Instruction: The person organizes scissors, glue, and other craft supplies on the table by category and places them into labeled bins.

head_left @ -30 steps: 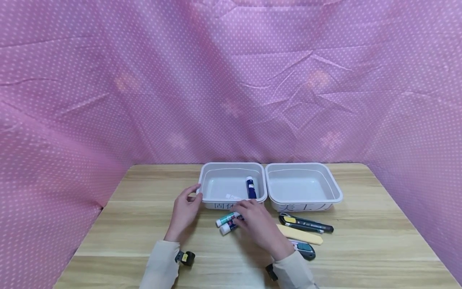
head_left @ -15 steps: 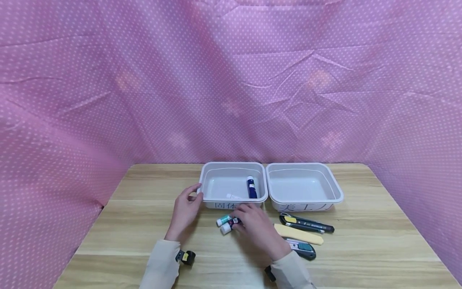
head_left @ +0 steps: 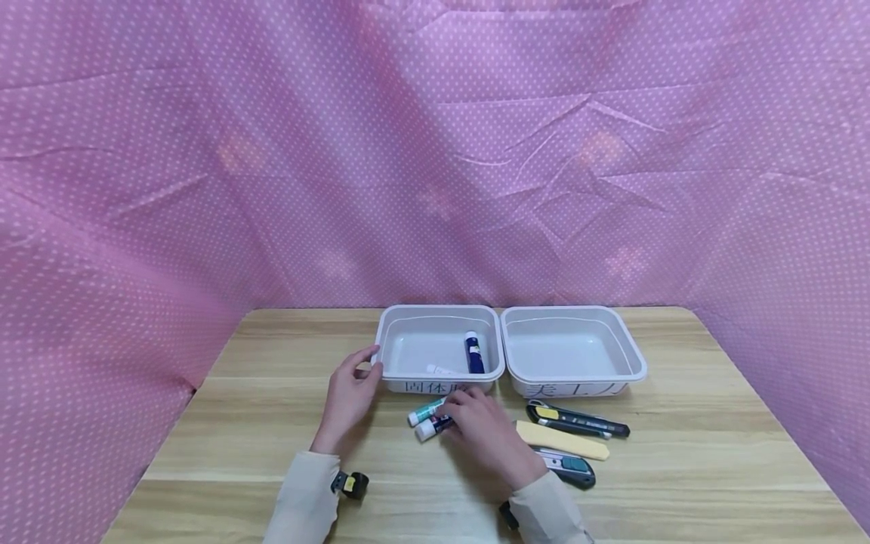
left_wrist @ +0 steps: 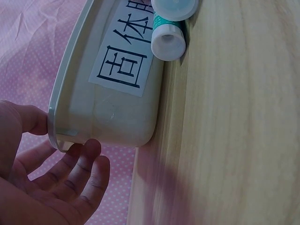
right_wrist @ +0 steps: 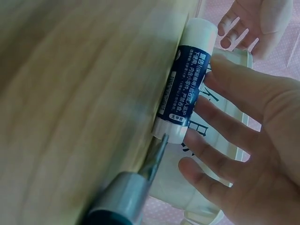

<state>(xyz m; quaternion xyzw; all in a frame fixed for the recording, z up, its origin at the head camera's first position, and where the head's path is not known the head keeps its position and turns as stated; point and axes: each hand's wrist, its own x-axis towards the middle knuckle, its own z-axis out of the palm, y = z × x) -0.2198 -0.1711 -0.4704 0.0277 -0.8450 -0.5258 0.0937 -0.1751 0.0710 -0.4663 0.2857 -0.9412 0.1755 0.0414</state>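
Two glue sticks lie on the table before the left box: one green with a white cap point(head_left: 423, 414), one dark blue with a white cap point(right_wrist: 184, 84). My right hand point(head_left: 485, 431) reaches over them. Its spread thumb and fingers touch or nearly touch the upper side of the blue stick in the right wrist view, without wrapping round it. My left hand point(left_wrist: 51, 178) holds the near-left corner of the left white plastic box point(left_wrist: 112, 112), thumb and fingers on either side of the corner. Inside that box are a blue glue stick point(head_left: 474, 353) and a partly hidden white-ended one point(head_left: 438, 369).
A second white plastic box point(head_left: 571, 384) stands right of the first, both labelled in front. Right of my right hand lie a black-and-yellow utility knife point(head_left: 567, 418), a yellow knife point(head_left: 571, 442) and a green-and-black knife point(head_left: 574, 470). A pink dotted curtain point(head_left: 435, 189) surrounds the table.
My right-hand fingers have shifted slightly over the two glue sticks; more of the green one shows now than half a second ago. My left hand has stayed at the box.
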